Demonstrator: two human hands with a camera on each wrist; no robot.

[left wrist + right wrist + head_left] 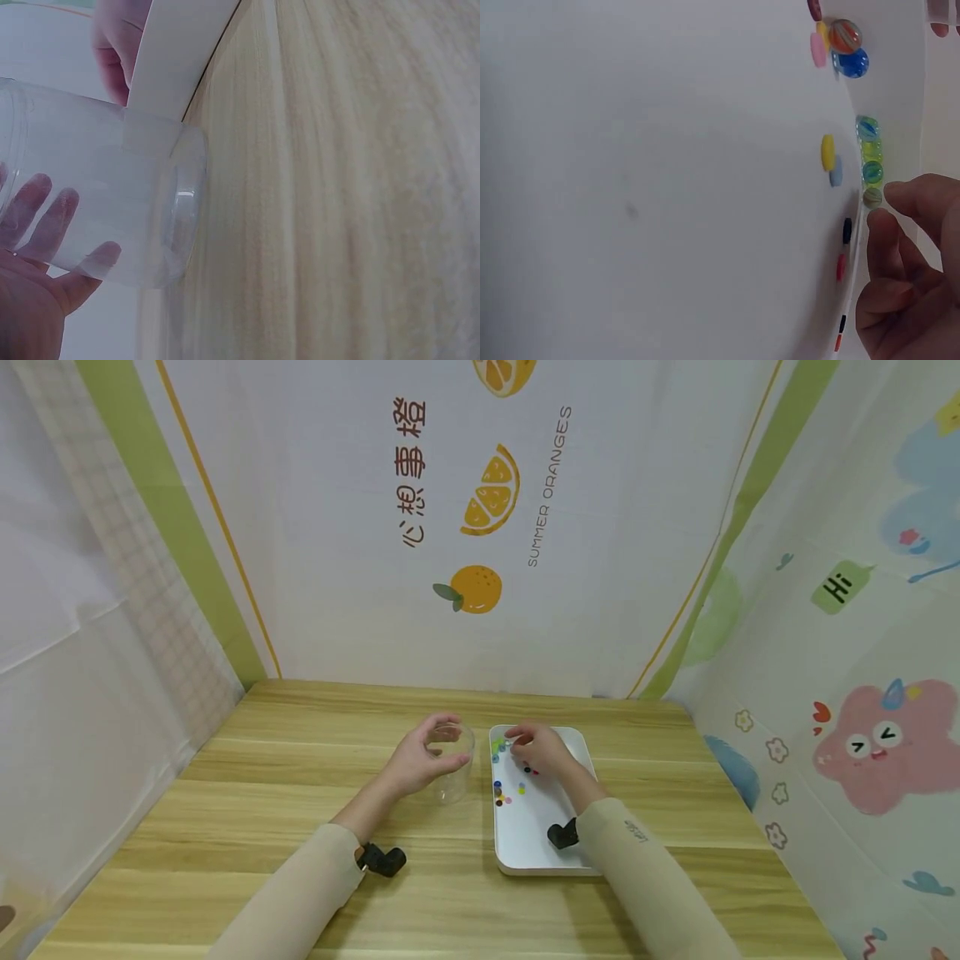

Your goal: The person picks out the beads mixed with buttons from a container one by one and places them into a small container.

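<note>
We see a clear, round plastic cup [127, 180] held beside a shallow white rectangular tray [525, 839] of marbles.
We find the left hand [418, 763] curled round the cup's side, thumb toward us, with the cup upright, mouth up, just left of the tray on the pale wood-grain surface [300, 802]. Inside the tray, we see the right hand [543, 752] with thumb and forefinger nearly together at a small greenish glass marble [872, 198]; we cannot tell whether they pinch it. We see that marble at the end of a row of blue-green and yellow-green ones along the wall; a flat yellow disc [828, 153] and a light blue disc [836, 172] lie near.
</note>
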